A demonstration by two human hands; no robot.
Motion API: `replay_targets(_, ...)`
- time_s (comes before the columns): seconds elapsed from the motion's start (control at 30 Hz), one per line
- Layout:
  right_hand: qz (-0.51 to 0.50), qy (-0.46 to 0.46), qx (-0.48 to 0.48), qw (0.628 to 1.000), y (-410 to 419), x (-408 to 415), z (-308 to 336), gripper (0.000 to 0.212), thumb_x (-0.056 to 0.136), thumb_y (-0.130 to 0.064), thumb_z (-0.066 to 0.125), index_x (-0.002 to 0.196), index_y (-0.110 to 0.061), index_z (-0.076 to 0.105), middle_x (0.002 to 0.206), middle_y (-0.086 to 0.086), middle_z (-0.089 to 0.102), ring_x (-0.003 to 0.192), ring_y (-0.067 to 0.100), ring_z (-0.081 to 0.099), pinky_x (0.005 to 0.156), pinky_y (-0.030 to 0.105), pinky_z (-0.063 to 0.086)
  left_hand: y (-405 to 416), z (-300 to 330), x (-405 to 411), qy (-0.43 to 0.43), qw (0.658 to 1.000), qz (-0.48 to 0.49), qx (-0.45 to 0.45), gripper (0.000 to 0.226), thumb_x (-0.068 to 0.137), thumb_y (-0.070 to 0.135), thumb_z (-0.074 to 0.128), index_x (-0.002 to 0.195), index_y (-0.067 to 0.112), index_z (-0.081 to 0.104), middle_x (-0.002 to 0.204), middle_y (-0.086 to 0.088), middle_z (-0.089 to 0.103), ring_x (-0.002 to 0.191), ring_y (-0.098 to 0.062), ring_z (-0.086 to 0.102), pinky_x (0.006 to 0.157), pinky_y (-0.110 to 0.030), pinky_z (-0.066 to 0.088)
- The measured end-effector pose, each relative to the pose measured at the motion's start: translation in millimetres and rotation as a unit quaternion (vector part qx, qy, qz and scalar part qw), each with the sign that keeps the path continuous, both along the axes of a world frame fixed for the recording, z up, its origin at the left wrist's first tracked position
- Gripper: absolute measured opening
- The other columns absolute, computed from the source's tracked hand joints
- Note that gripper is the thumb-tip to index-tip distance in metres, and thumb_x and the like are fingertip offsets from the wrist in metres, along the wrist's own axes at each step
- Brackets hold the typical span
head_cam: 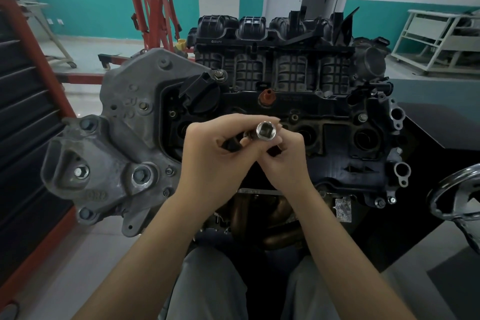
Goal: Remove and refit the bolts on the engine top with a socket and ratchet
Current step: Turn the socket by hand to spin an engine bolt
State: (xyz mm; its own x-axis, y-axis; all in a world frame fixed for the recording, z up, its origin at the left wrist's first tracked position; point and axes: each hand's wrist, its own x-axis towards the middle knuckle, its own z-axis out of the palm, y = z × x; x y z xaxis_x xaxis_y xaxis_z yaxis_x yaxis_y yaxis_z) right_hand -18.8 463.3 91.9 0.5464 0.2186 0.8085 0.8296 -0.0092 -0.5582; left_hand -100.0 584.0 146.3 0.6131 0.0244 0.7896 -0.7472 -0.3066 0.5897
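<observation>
Gripping the ratchet (233, 144), the left hand (215, 158) steadies it while right hand (283, 156) fingers pinch the socket (265, 132). Bolts (362, 117) look untouched; everything's ahead.

Both hands hide the ratchet (231, 144) behind the socket (265, 132).

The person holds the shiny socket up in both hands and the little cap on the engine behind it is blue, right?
Not quite. In the head view the little cap on the engine is reddish-orange, not blue. The rest fits: the left hand and right hand hold the shiny socket up.
</observation>
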Motion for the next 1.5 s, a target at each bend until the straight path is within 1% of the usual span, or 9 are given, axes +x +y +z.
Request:
replay_targets(0.17,-0.01,0.018,0.01,1.0,1.0,1.1,-1.8,0.013,0.088,-0.008,0.063,0.1,-0.01,0.067,0.089,-0.013,0.067,0.085,0.004,0.068,0.074,0.025,0.054,1.6,0.1,-1.3,0.029,0.997,-0.076,-0.005,0.027,0.08,-0.004,0.07,0.104,0.008,0.068,0.096,-0.006,0.072,0.096,-0.017,0.069,0.087,-0.031,0.054)
replay_targets(0.33,-0.024,0.032,0.025,0.999,-0.6,4.0,-4.7,0.017,0.08,0.003,0.071,0.097,0.004,0.071,0.091,0.01,0.072,0.087,0.019,0.071,0.076,0.032,0.055,0.6,4.4,-3.7,-0.051,0.994,0.074,0.063,0.028,0.072,0.006,0.082,0.095,0.017,0.069,0.088,0.007,0.07,0.085,-0.004,0.068,0.077,-0.019,0.054)
replay_targets(0.6,-0.002,0.018,0.01,1.0,1.8,0.2,-0.3,0.015,0.087,-0.012,0.061,0.101,-0.011,0.065,0.092,-0.02,0.065,0.088,-0.004,0.065,0.076,0.016,0.05,4.9,6.2,-4.5,0.032,0.997,-0.068,0.011,0.026,0.078,-0.003,0.072,0.101,0.006,0.069,0.095,-0.005,0.072,0.093,-0.016,0.07,0.083,-0.03,0.055)
replay_targets(0.8,0.005,0.02,0.021,1.0,1.3,0.1,0.0,0.017,0.084,-0.008,0.063,0.1,-0.007,0.069,0.093,-0.014,0.069,0.09,0.003,0.067,0.078,0.019,0.05,0.9,6.0,-2.8,-0.028,0.997,0.05,0.044,0.024,0.072,0.004,0.081,0.09,0.016,0.071,0.086,0.008,0.071,0.085,-0.004,0.068,0.077,-0.02,0.053)
replay_targets(0.9,0.027,0.011,0.008,1.0,1.4,-0.2,1.9,0.017,0.088,-0.007,0.058,0.102,-0.013,0.063,0.093,-0.026,0.065,0.09,-0.003,0.064,0.078,0.014,0.047,0.0,5.0,-2.8,0.0,1.0,0.0,0.01,0.024,0.077,0.002,0.075,0.099,0.012,0.071,0.092,0.002,0.073,0.09,-0.009,0.07,0.081,-0.028,0.056)
replay_targets(1.03,0.009,0.026,0.019,0.999,1.8,3.2,-2.4,0.013,0.087,-0.01,0.061,0.098,-0.014,0.067,0.089,-0.022,0.066,0.085,-0.001,0.066,0.074,0.018,0.05,2.4,4.6,-2.1,0.043,0.995,-0.088,0.005,0.026,0.079,-0.004,0.07,0.104,0.003,0.069,0.098,-0.01,0.072,0.098,-0.019,0.069,0.089,-0.036,0.055)
replay_targets(1.2,0.02,0.036,0.037,0.998,2.2,2.4,-2.9,0.019,0.083,-0.006,0.066,0.099,-0.015,0.07,0.093,-0.021,0.068,0.09,0.007,0.068,0.078,0.024,0.052,-3.5,2.2,-3.8,-0.024,0.997,0.062,0.024,0.025,0.07,0.004,0.083,0.089,0.016,0.071,0.087,0.004,0.072,0.085,-0.005,0.069,0.079,-0.024,0.055)
replay_targets(1.33,0.026,-0.005,0.013,1.0,1.7,0.5,1.6,0.02,0.089,-0.01,0.058,0.104,-0.021,0.064,0.094,-0.029,0.065,0.089,-0.001,0.065,0.077,0.015,0.047,-3.1,1.0,-4.0,0.001,1.0,0.005,-0.009,0.022,0.077,0.003,0.075,0.097,0.01,0.072,0.092,0.0,0.073,0.09,-0.01,0.07,0.081,-0.029,0.056)
replay_targets(1.5,0.028,0.042,0.047,0.998,1.8,4.9,-6.0,0.021,0.085,-0.005,0.064,0.103,-0.015,0.069,0.094,-0.017,0.07,0.089,0.015,0.069,0.077,0.036,0.055,-0.6,2.4,-3.0,0.033,0.999,-0.036,0.009,0.029,0.074,0.0,0.077,0.102,0.006,0.07,0.096,-0.006,0.073,0.095,-0.017,0.069,0.086,-0.034,0.055)
